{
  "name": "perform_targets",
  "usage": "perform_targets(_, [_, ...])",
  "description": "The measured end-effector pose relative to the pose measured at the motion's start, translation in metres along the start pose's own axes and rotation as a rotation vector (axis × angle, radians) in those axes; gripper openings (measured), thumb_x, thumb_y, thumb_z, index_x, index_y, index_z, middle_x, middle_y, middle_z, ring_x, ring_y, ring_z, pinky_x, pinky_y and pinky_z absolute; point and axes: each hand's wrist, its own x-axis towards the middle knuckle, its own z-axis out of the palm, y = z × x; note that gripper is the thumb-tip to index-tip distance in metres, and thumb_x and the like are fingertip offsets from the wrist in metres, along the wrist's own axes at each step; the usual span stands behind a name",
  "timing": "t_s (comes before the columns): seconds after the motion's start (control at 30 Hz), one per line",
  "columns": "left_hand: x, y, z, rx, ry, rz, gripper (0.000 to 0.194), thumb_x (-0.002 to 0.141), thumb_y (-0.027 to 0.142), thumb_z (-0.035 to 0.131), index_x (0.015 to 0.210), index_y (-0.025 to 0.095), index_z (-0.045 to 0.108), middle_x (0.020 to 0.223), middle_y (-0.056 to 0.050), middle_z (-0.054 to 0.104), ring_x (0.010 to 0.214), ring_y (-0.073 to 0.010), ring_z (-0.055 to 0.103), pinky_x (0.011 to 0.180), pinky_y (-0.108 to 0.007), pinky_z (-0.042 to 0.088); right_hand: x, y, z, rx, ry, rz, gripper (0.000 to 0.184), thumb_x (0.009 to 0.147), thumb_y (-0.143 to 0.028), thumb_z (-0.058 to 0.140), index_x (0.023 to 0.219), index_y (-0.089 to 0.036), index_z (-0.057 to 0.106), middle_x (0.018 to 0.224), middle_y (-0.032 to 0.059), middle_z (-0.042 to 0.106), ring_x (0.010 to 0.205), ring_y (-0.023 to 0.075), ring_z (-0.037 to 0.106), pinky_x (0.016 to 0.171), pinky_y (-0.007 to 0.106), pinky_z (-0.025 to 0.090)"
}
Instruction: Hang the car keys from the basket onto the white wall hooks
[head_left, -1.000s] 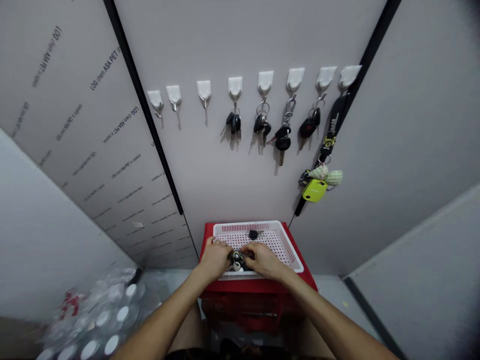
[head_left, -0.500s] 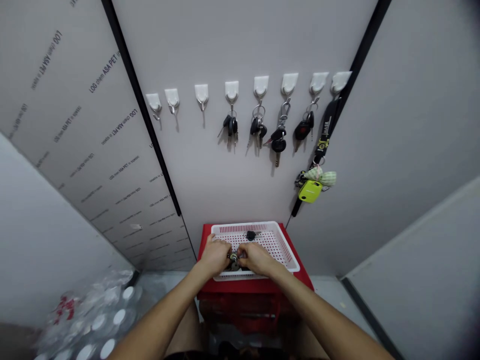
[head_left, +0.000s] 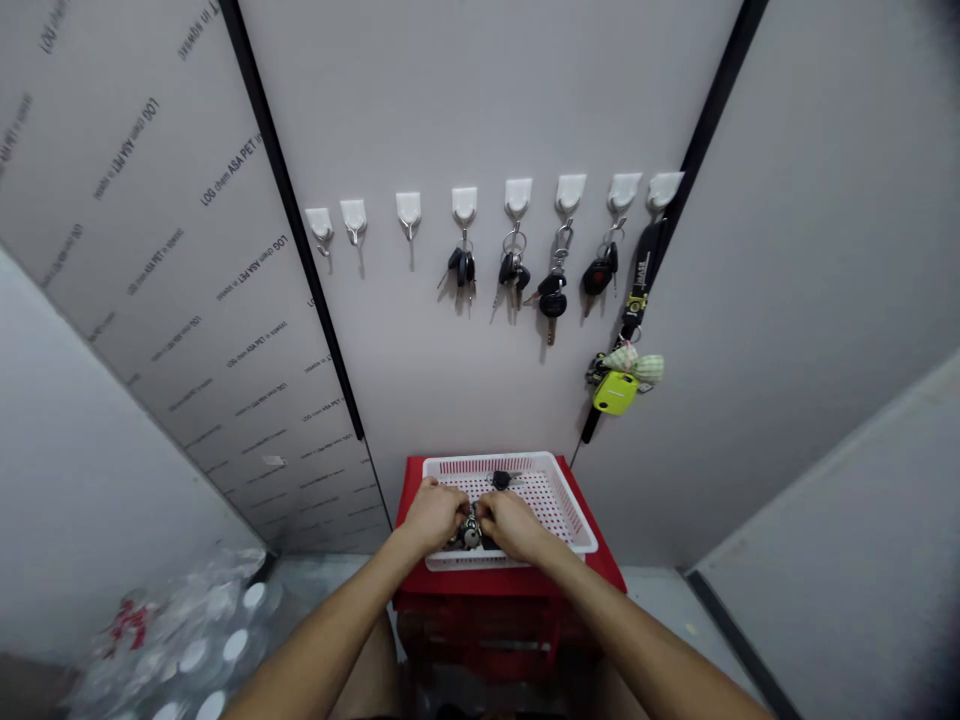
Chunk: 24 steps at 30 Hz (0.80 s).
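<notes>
Over the near left part of a white perforated plastic basket (head_left: pixel 581 545), my left hand (head_left: pixel 435 515) and my right hand (head_left: pixel 511 522) meet with curled fingers. Between them is a bunch of keys (head_left: pixel 471 534) with metal parts, pinched by both hands near its top; fingers hide part of it. Something dark lies below my right hand, too covered to name. A single black-headed key (head_left: pixel 501 480) rests near the basket's far edge, apart from my hands.
The basket stands on a red cabinet (head_left: pixel 510 580) against the wall. White hooks (head_left: pixel 464 202) line the wall, several holding black car keys (head_left: pixel 553 296). At far right hangs a lanyard (head_left: pixel 639 270) with a yellow-green fob (head_left: pixel 616 393). Bottles (head_left: pixel 236 645) stand lower left.
My head view has shifted, so the hooks and basket sit lower in the picture. Both hands stay close together on the bunch of keys, which has turned slightly between the fingers.
</notes>
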Motion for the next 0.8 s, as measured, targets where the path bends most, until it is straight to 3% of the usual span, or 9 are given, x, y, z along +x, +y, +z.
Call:
perform_targets(0.1, [0.003, -0.002, -0.002, -0.183, 0.096, -0.041, 0.012, 0.062, 0.016, 0.041, 0.066, 0.016, 0.053, 0.071, -0.002, 0.057, 0.069, -0.0126, 0.048, 0.069, -0.027, 0.032, -0.001, 0.000, -0.001, 0.061, 0.135, -0.019, 0.016, 0.061, -0.011, 0.037, 0.063, -0.016, 0.052, 0.064, 0.0036, 0.056, 0.062, 0.0123, 0.048, 0.058, 0.022, 0.033])
perform_targets(0.23, [0.010, -0.005, -0.010, -0.600, 0.190, -0.147, 0.012, 0.063, 0.020, 0.040, 0.066, 0.013, 0.050, 0.060, 0.001, 0.052, 0.058, -0.0087, 0.045, 0.056, -0.020, 0.035, -0.003, 0.000, -0.006, 0.305, 0.286, -0.034, 0.019, 0.067, -0.015, 0.034, 0.076, -0.015, 0.051, 0.072, 0.0041, 0.056, 0.067, 0.0119, 0.049, 0.064, 0.023, 0.036])
perform_targets(0.37, [0.014, -0.004, -0.021, -0.881, 0.174, -0.187, 0.009, 0.060, 0.020, 0.045, 0.060, 0.012, 0.049, 0.049, 0.005, 0.044, 0.047, -0.0056, 0.039, 0.048, -0.018, 0.033, -0.002, -0.007, -0.014, 0.556, 0.330, -0.051, 0.026, 0.073, -0.024, 0.029, 0.087, -0.015, 0.049, 0.077, 0.0042, 0.057, 0.069, 0.0124, 0.051, 0.067, 0.025, 0.039])
perform_targets(0.5, [0.014, 0.000, -0.037, -1.052, 0.231, -0.228, 0.008, 0.059, 0.019, 0.046, 0.059, 0.011, 0.048, 0.049, 0.005, 0.045, 0.044, -0.0040, 0.038, 0.046, -0.017, 0.033, 0.003, -0.019, -0.024, 0.625, 0.279, -0.135, 0.024, 0.070, -0.027, 0.038, 0.085, -0.015, 0.051, 0.080, 0.0040, 0.057, 0.075, 0.0139, 0.051, 0.070, 0.026, 0.038])
perform_targets(0.63, [0.016, 0.004, -0.067, -1.124, 0.275, -0.223, 0.007, 0.058, 0.018, 0.047, 0.057, 0.011, 0.047, 0.048, 0.005, 0.047, 0.040, -0.0031, 0.038, 0.044, -0.017, 0.033, 0.010, -0.033, -0.036, 0.638, 0.215, -0.220, 0.024, 0.072, -0.027, 0.035, 0.083, -0.015, 0.052, 0.079, 0.0033, 0.057, 0.075, 0.0136, 0.050, 0.070, 0.027, 0.038])
perform_targets(0.8, [0.021, 0.007, -0.129, -1.082, 0.434, -0.194, 0.005, 0.058, 0.016, 0.048, 0.056, 0.011, 0.048, 0.048, 0.004, 0.048, 0.039, -0.0033, 0.041, 0.044, -0.017, 0.035, 0.036, -0.062, -0.065, 0.727, 0.267, -0.346, 0.024, 0.072, -0.029, 0.034, 0.086, -0.015, 0.048, 0.076, 0.0028, 0.054, 0.072, 0.0120, 0.048, 0.066, 0.025, 0.039])
